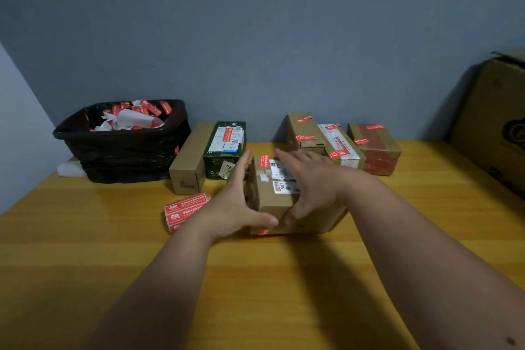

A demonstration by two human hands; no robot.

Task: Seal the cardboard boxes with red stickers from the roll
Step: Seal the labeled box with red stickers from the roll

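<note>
A small cardboard box point(274, 199) with white shipping labels and a red sticker on top sits at the middle of the wooden table point(85, 236). My left hand point(237, 202) holds its left side, with the thumb on the front face. My right hand point(309, 182) lies over its top and right side, thumb on the front near the left thumb. The roll of red stickers point(184, 209) lies on the table just left of my left wrist. Another red sticker point(263, 231) shows at the box's lower front edge.
A black bin point(125, 148) full of red and white sticker scraps stands back left. A plain brown box point(190, 160) and a green box point(225, 148) stand beside it. Three stickered boxes point(341, 145) line the wall. A large carton point(494, 122) is at the far right.
</note>
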